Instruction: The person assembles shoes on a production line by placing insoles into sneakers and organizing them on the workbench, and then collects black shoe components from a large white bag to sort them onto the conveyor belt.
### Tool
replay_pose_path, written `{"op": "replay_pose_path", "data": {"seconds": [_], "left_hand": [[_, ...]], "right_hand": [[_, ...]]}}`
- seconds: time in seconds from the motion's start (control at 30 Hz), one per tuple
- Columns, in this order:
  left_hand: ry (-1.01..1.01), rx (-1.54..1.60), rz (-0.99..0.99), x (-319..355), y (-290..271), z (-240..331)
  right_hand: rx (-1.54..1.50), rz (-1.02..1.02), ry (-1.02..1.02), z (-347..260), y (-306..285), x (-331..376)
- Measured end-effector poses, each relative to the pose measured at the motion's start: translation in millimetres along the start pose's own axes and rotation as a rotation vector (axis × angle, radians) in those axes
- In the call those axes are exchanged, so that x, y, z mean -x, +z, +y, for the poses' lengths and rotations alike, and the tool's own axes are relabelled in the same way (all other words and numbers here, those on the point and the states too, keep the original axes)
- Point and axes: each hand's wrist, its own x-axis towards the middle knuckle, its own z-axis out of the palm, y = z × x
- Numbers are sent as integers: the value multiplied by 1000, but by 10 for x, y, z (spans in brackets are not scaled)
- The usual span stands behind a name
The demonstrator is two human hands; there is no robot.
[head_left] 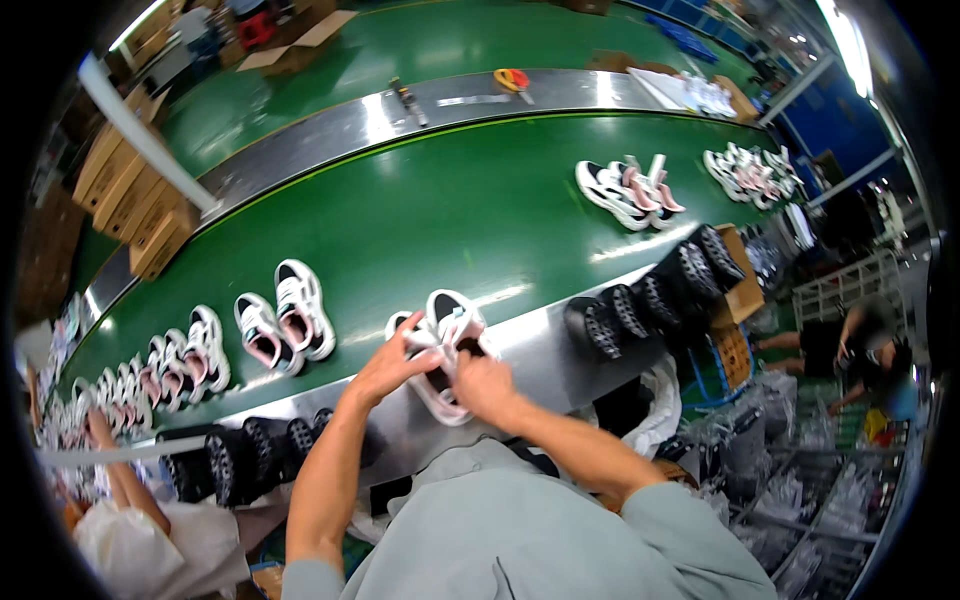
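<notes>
Before me a pair of white sneakers with black and pink parts rests at the near edge of the green belt, over the metal rim. My left hand [387,367] lies across the left sneaker [438,392], its thumb and fingers apart. Part of that shoe is hidden under the hand. My right hand [484,386] is closed at the opening of the right sneaker [455,311], its fingertips out of sight at the collar. Both shoes point away from me.
More sneaker pairs stand on the belt [440,215], left [288,318] and right [625,192]. Black studded shoes [655,300] line the near metal ledge. A cutter [408,102] and a tape roll [512,80] lie on the far ledge. A co-worker's arm [125,480] is at left.
</notes>
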Motion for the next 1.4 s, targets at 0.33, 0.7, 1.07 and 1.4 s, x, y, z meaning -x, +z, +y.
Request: {"op": "replay_pose_path", "data": {"seconds": [0.33, 0.7, 1.07, 1.4], "left_hand": [[140, -1057, 383, 102, 611, 744], [342, -788, 462, -254, 696, 100], [51, -773, 194, -311, 554, 228], [376, -843, 107, -401, 693, 91]], "right_hand": [[3, 763, 735, 2007, -1001, 1334], [321, 629, 699, 2662, -991, 1233], [-396, 156, 198, 550, -688, 1152], [-162, 249, 315, 221, -600, 797]]}}
